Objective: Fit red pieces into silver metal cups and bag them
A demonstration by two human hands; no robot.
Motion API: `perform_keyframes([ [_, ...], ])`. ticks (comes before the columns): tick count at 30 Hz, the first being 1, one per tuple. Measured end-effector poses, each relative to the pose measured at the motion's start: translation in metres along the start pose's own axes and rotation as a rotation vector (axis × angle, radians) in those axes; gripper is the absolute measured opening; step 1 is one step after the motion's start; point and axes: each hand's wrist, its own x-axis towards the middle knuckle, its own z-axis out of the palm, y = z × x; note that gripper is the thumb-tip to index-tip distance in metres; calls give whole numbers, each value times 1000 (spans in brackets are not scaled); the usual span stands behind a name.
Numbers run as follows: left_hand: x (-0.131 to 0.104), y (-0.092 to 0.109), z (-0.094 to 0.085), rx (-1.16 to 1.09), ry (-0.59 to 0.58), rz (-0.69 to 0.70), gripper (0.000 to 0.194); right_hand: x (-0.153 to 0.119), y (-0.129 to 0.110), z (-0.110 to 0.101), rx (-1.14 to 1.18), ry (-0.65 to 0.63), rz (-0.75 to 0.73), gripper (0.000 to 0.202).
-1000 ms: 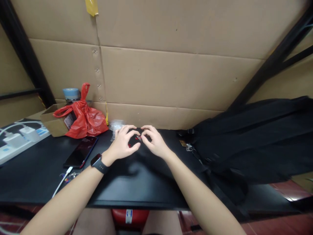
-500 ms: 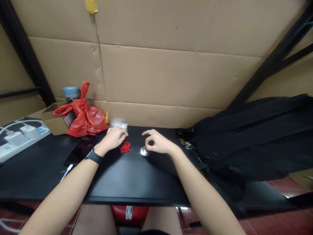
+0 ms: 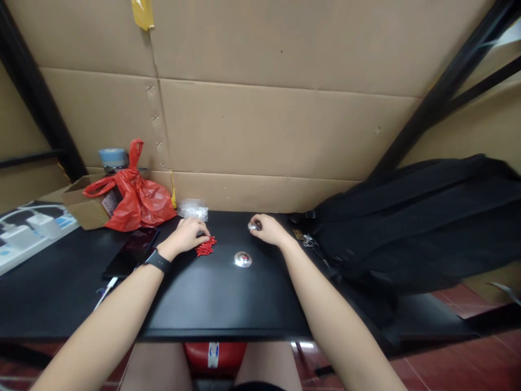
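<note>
My left hand, with a dark watch band on its wrist, has its thumb and fingertips drawn together at the edge of a pile of small red pieces. Whether a piece is between them is too small to see. Farther right, my right hand is closed on a small shiny metal piece, partly covered by the fingers. Between the hands and nearer to me lies a round, shiny metal dish with a spot of red at its middle. Neither hand touches the dish.
A clear plastic bag lies behind my left hand. To the left are a dark phone with a white cable, a red plastic bag, a cardboard box and a power strip. Black fabric and keys lie right.
My right hand has moved back and away from the round dish, with a shiny metal piece now showing in its fingers. My left hand has come down to the red pieces. The view has shifted slightly.
</note>
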Motion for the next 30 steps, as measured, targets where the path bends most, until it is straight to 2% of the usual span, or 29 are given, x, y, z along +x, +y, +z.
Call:
perform_keyframes([
  [5, 1, 4, 2, 2, 10, 22, 11, 3, 12, 4, 61, -12, 4, 18],
  [16, 2, 10, -1, 21, 48, 25, 15, 4, 16, 8, 202, 32, 89, 19],
  [23, 2, 18, -15, -178, 115, -48, 14, 5, 7, 7, 307, 90, 96, 27],
  [26, 1, 24, -18, -262, 190, -24, 9, 5, -7, 6, 498, 110, 82, 31],
  [30, 1, 33, -20, -356, 281, 33, 12, 2, -37, 6, 930, 39, 91, 45],
])
